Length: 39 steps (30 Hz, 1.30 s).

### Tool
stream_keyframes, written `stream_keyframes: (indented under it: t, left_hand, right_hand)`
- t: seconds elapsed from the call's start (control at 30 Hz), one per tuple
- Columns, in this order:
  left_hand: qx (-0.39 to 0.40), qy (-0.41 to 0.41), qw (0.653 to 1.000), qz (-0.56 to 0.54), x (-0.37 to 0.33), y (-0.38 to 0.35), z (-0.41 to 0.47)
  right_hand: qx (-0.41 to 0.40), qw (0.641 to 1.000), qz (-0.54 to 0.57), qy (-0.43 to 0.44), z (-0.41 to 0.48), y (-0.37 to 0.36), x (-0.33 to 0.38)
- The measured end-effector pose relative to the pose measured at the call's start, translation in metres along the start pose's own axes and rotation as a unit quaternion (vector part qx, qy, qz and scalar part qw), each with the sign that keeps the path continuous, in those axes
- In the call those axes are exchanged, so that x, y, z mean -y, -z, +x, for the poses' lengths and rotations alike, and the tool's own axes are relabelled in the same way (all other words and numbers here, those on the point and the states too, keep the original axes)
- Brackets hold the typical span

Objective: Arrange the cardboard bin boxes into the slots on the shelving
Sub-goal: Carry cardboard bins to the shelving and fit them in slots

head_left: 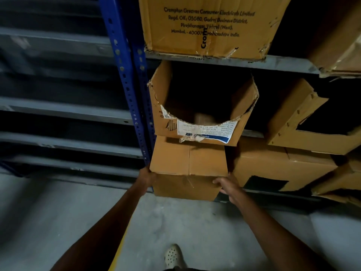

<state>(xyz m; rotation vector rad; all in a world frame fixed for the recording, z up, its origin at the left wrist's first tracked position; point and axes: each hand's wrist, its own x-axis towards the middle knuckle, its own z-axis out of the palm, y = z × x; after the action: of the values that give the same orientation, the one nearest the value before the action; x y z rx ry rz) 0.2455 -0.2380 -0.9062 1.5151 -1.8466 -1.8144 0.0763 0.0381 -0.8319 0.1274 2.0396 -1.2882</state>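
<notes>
Head view. The closed box (188, 167) sits low in the shelving, directly under the cut-front bin (203, 114) and just right of the blue upright (127, 75). Its near face points toward the person. The top seam runs near to far, so the long axis appears to run into the shelf, and the far end is hidden beneath the bin above.

Both arms are extended forward and down. The left hand (148, 178) is against the box's left near corner. Its fingers are hidden by the box edge, and whether they curl cannot be told. The right hand (226, 184) grips the right near edge, with fingers (215, 181) lying across the near face.

The printed box (205, 26) on the grey shelf (283, 64) above reads "Crompton Greaves Consumer Electricals Limited, Regd. Off: 05GBD, Godrej Business District, Pirojshanagar, Vikhroli (West), Mumbai", then a partly covered code and "Maharashtra India". The letters "Crom" run vertically. The cut-front bin carries a torn white-and-blue label (207, 131), upside down and too small to read.
</notes>
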Motion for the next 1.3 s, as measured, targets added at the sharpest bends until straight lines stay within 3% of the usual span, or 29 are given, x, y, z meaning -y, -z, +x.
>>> stream_keyframes:
  t: [0.2,0.37,0.53,0.87,1.1,1.3]
  left_hand:
    - [0.006,-0.026,1.000,-0.013,0.002,-0.008,-0.133]
    - [0.000,-0.051,0.998,0.044,0.036,-0.015,-0.214]
    - [-0.031,-0.026,0.998,0.039,0.067,-0.016,-0.286]
    - [-0.038,-0.040,0.998,0.039,0.118,0.000,-0.353]
    - [-0.044,-0.051,0.998,-0.007,0.137,0.026,-0.393]
    - [0.003,-0.118,0.991,-0.069,0.126,0.072,-0.429]
  right_hand:
    - [0.007,0.999,-0.043,0.009,-0.041,0.029,-0.045]
    - [0.002,0.999,-0.049,0.015,-0.091,0.056,-0.089]
    - [-0.002,0.998,-0.039,0.041,-0.150,0.070,-0.135]
    - [0.030,0.996,-0.028,0.078,-0.225,0.086,-0.185]
    - [0.006,0.993,-0.058,0.106,-0.268,0.084,-0.191]
    - [0.046,0.975,-0.025,0.217,-0.330,0.073,-0.178]
